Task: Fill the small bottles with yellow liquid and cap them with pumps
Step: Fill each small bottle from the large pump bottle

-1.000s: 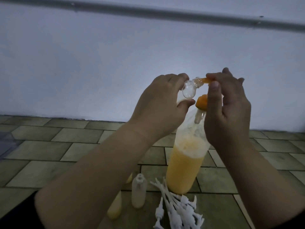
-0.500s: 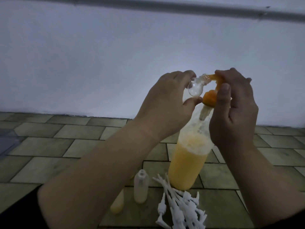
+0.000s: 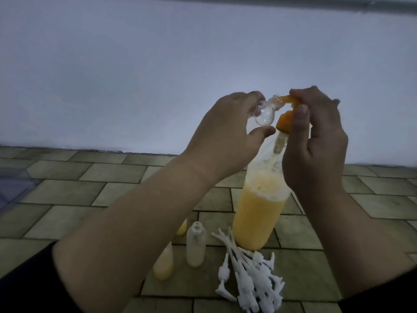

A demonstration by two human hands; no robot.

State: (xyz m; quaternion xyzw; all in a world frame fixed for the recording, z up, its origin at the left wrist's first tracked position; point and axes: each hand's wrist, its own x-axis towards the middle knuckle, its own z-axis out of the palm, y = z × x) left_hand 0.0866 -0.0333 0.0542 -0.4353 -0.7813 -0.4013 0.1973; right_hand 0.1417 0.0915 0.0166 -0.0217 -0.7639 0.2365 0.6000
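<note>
Left hand [image 3: 228, 134], centre of frame: holds a small clear bottle [image 3: 107, 114] tilted on its side, base toward the camera, neck pointing right. Fingers curl over the top of the bottle; thumb sits just below it. Bottle looks empty; the liquid level inside cannot be confirmed.

Right hand [image 3: 316, 141], right of centre: fingers curled round the orange pump head [image 3: 354, 110] of the large bottle [image 3: 259, 206]. Orange spout meets the small bottle's neck; whether it enters the neck cannot be told. Index finger lies down the front of the pump collar.

Large bottle: stands upright on the tiled floor [image 3: 90, 190], lower centre-right, approx. half full of yellow liquid w/ foam on top. Clear dip tube visible in the upper, empty part.

Lower centre of frame, on the floor:
- Open small bottle [image 3: 195, 247], upright, no cap, cloudy, contents unclear.
- Filled small bottle [image 3: 163, 265], yellow, just left of it, partly hidden behind the left forearm.
- A third yellow bottle [image 3: 181, 229], mostly hidden by the same forearm.
- Heap of white pumps [image 3: 250, 279], w/ dip tubes pointing up-left, lying just in front of the large bottle's base.

Background: plain pale wall [image 3: 112, 75] across the upper half; grey pipe [image 3: 316, 2] runs along the top edge.
</note>
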